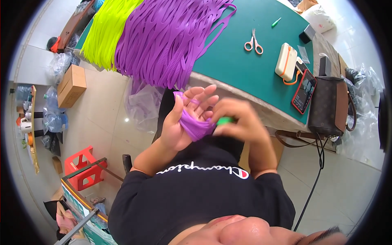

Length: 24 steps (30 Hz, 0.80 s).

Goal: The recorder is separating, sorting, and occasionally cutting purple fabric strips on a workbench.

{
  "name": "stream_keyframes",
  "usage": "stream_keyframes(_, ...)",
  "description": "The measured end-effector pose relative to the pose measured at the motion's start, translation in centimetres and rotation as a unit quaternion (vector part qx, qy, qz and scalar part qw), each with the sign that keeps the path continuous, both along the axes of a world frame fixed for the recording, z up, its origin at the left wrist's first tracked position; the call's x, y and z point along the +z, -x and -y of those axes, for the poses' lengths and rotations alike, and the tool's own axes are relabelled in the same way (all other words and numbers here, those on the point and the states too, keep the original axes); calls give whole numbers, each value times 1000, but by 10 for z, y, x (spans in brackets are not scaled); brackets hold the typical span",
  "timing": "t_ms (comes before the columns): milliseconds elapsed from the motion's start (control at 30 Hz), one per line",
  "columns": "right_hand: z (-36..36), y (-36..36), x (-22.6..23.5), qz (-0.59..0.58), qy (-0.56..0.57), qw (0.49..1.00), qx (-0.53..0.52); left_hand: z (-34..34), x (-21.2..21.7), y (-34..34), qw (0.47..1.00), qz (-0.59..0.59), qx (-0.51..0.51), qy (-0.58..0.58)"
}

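Observation:
A purple rubbery strap (195,125) is wound across the palm and fingers of my left hand (175,132). The palm faces up with the fingers half curled, and the thumb lies against one end of the strap. Close on its right, my right hand (243,118) is closed round a small bright green object (225,120); its tip is hidden and motion blurs the fingers. Both hands are in front of the table's near edge. Many more purple straps (163,38) hang over that edge, beside a row of yellow-green straps (107,34).
On the green tabletop (228,57) lie scissors (254,43), a small green-handled tool (276,22), a cream power bank (286,62) and a phone (304,91). A brown bag (328,107) sits at the right. Leftward are a cardboard box (72,85) and a red stool (84,168).

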State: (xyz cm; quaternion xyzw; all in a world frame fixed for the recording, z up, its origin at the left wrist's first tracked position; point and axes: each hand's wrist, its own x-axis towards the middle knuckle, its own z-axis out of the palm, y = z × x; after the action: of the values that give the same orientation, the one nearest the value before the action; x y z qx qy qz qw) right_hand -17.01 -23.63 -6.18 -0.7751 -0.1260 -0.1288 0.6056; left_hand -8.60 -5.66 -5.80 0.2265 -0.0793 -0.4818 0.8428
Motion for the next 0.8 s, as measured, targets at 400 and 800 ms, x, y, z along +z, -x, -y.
stream_keyframes(400,-31,51,-28,-138,-262,934,-199,-9,-33,-7,984,-51,-162,-49)
stream_keyframes(800,-35,56,-46,-226,-255,928,-148,0,-29,21,919,278,-24,-279)
